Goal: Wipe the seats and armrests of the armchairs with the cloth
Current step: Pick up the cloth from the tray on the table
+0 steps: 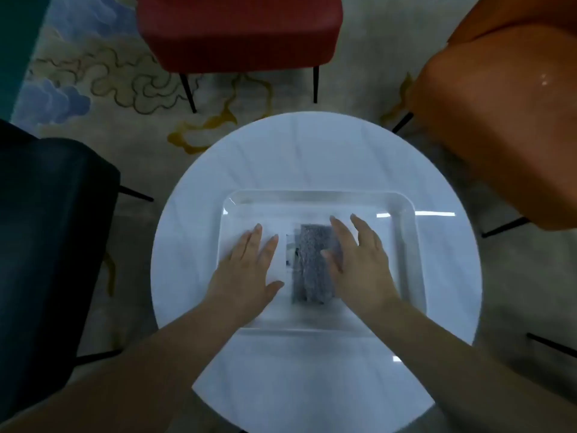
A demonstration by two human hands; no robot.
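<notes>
1. A round white desk (pixel 315 157) fills the middle of the frame, seen from straight above.
2. On the desk stands a clear rectangular tray (pixel 409 245) with rounded corners, set slightly toward the lower half of the desktop.
3. A grey folded cloth (pixel 312 264) lies flat inside the tray, near its centre, with its long side running up and down the frame.
4. The left hand (pixel 249 270) rests palm down in the left part of the tray, just beside the cloth and apart from it; its fingers (pixel 254 237) are straight and spread, holding nothing.
5. The right hand (pixel 362 260) lies over the right edge of the cloth, its fingers (pixel 342 232) extended and loosely spread, with the thumb lying over the fabric; whether the palm presses on the cloth or only hovers above it cannot be told.
6. Both bare forearms come in from the bottom corners of the frame and meet over the tray.
7. A red armchair (pixel 240 29) stands at the top centre of the frame, on thin dark legs.
8. An orange armchair (pixel 499 120) occupies the upper right, and a dark armchair (pixel 53 229) the left edge.
9. A pale carpet (pixel 109 85) with blue clouds and yellow swirling lines covers the floor beneath the furniture.
</notes>
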